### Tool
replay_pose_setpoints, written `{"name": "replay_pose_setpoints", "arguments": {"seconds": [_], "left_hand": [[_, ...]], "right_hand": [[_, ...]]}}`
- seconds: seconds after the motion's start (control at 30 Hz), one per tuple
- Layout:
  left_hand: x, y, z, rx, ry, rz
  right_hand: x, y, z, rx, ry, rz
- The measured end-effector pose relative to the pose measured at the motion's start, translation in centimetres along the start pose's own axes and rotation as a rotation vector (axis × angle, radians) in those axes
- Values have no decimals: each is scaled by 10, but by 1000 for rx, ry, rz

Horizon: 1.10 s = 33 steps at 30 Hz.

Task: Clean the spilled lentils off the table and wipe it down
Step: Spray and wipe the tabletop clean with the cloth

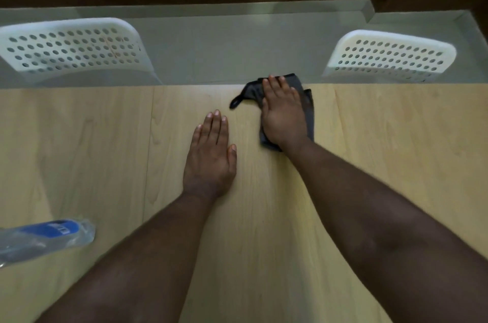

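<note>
**Hidden and cut off**

The right hand (284, 114) lies flat over the dark cloth (309, 111), hiding its middle; only the edges and one corner show. The plastic bottle (47, 236) is blurred and cut off by the left edge, its label unreadable. Both forearms run out of the bottom edge. The left chair (71, 49) is clipped at the left edge, and the table (383, 137) hides both chairs' seats. Lentils on the table cannot be made out.

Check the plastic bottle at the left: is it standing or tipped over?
Tipped over. The plastic bottle lies on its side on the table, its blue label facing up, apart from both hands.
</note>
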State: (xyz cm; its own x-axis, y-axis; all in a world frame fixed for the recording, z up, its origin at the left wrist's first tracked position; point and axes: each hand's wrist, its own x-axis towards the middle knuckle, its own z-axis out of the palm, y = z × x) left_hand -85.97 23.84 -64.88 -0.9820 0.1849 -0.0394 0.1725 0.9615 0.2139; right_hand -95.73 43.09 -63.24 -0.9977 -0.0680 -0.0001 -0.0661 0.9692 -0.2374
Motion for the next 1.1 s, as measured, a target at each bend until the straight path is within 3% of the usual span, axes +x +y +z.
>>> {"name": "replay_pose_setpoints", "arguments": {"seconds": [0.13, 0.3, 0.5, 0.6, 0.73, 0.9, 1.1], "left_hand": [[-2, -3, -1, -4, 16, 16], [-4, 0, -4, -22, 13, 25], [-2, -1, -4, -27, 30, 35], [-1, -3, 0, -40, 41, 37], [-16, -3, -1, -33, 7, 38], [-84, -6, -2, -97, -27, 31], [-197, -14, 4, -100, -56, 31]], "right_hand": [[-63, -21, 7, 45, -51, -119], [-164, 20, -8, 11, -113, -214], [-90, 16, -4, 19, 25, 48], [-91, -5, 6, 26, 1, 5], [-188, -24, 13, 61, -60, -132], [-279, 13, 2, 2, -98, -176], [-234, 0, 4, 26, -22, 40]]}}
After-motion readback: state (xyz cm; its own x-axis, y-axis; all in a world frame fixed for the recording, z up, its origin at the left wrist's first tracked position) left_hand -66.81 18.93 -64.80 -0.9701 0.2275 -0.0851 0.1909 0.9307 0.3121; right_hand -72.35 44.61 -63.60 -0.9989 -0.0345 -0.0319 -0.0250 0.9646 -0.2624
